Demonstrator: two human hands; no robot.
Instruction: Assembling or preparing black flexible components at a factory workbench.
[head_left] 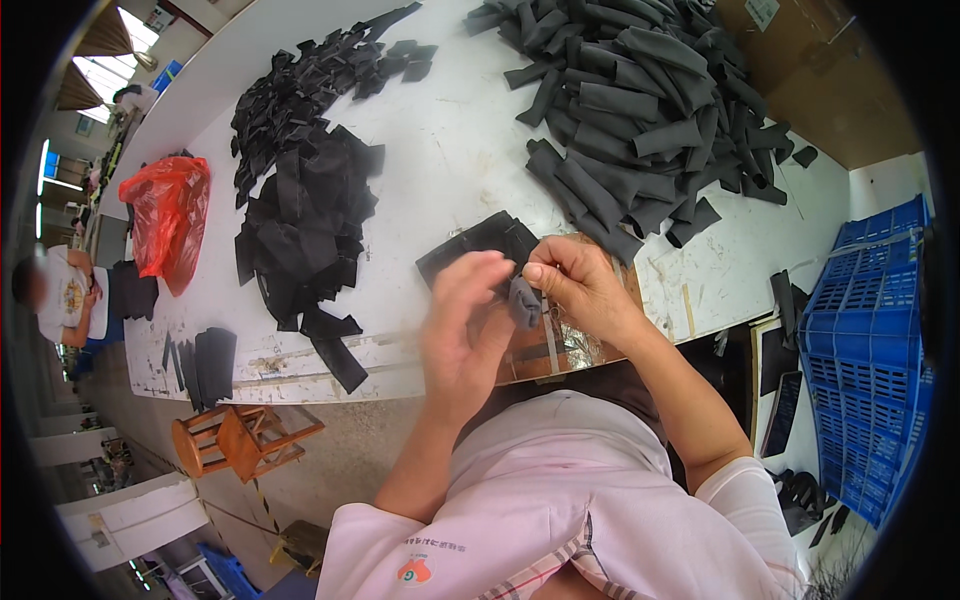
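My right hand point(585, 285) pinches a small rolled dark grey fabric piece point(523, 303) between thumb and forefinger, above the table's front edge. Close on its left is my left hand point(462, 325), blurred by motion, its curved fingers apart from the thumb; it seems to hold nothing. Just beyond both hands, flat black fabric pieces point(475, 243) lie on the white table point(440, 150). Under the hands sits a brownish, shiny board point(570, 350), partly covered by them.
Dark grey fabric tubes point(650, 110) are heaped at the far right, beside a cardboard box point(830, 80). Black flat pieces point(310, 210) pile up on the left, near a red plastic bag point(170, 215). Blue crates point(865, 350) stand at right, a wooden stool point(245, 440) at lower left. Another person point(70, 295) is far left.
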